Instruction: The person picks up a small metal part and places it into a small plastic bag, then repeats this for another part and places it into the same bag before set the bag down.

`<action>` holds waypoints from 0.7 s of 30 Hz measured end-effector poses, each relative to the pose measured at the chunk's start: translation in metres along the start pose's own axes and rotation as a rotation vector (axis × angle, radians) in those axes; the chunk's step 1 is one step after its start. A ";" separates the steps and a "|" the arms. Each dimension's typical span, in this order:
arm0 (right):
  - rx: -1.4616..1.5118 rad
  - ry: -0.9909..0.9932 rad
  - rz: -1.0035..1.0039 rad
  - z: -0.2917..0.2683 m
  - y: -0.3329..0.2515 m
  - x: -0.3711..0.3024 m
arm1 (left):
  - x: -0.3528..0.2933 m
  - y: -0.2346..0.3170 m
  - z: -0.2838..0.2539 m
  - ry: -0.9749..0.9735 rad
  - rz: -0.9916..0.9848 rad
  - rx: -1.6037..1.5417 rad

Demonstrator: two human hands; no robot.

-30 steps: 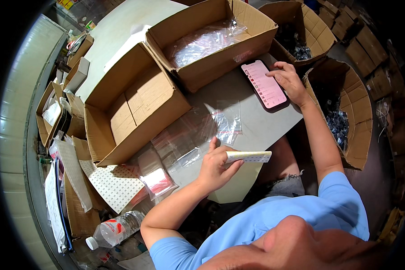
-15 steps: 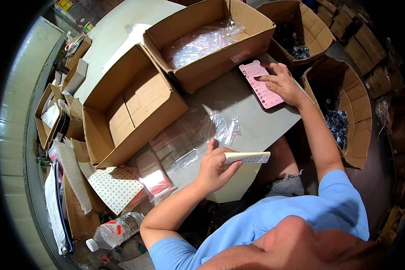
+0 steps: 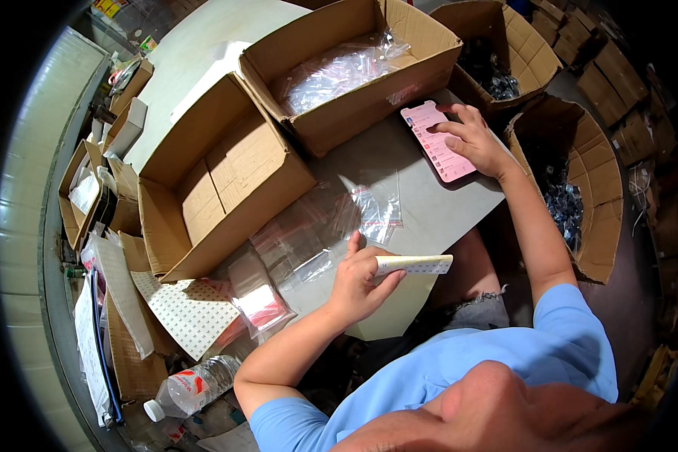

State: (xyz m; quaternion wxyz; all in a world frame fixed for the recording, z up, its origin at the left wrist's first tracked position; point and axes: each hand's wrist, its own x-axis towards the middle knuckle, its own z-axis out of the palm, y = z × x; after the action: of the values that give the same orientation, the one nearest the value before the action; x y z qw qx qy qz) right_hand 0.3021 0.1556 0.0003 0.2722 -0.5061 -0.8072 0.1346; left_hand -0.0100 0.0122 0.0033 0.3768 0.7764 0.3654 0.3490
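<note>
My left hand (image 3: 359, 286) grips a folded sticker sheet (image 3: 418, 264), thumb below and fingers above, with small printed marks on its white face. My right hand (image 3: 471, 141) hovers over a phone (image 3: 446, 160) lying on the grey table (image 3: 471, 202); its fingers are spread, and one fingertip is at or just above the pink list screen. Whether it touches the glass I cannot tell. Clear zip bags (image 3: 377, 207) lie on the table between my hands. A stack of clear bags with red edges (image 3: 260, 301) rests left of my left hand.
Beyond the bags stand an open cardboard box (image 3: 233, 169) and another box (image 3: 399, 94) holding clear bags. Cartons with dark parts (image 3: 561, 200) flank the table on the right. A dotted sticker sheet (image 3: 192, 313) and a plastic bottle (image 3: 192, 386) lie at lower left.
The list on the phone screen shows different rows. My right hand's fingers have shifted slightly over it. My left hand and the folded sheet stay in place.
</note>
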 end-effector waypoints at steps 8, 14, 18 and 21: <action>0.110 -0.054 -0.087 -0.005 0.008 -0.003 | -0.001 -0.001 0.001 -0.002 0.003 -0.003; 0.067 -0.033 -0.042 -0.001 0.006 0.000 | -0.001 0.000 0.001 -0.003 -0.006 -0.001; 0.115 -0.052 -0.085 -0.004 0.004 -0.003 | -0.001 0.000 0.001 0.002 0.000 0.000; 0.047 0.001 -0.034 -0.001 -0.001 -0.002 | 0.000 0.000 0.001 0.005 0.000 -0.002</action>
State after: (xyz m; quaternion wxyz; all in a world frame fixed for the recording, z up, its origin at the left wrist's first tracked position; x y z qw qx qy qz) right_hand 0.3026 0.1537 0.0004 0.2866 -0.4859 -0.8122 0.1486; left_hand -0.0095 0.0117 0.0030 0.3769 0.7750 0.3659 0.3513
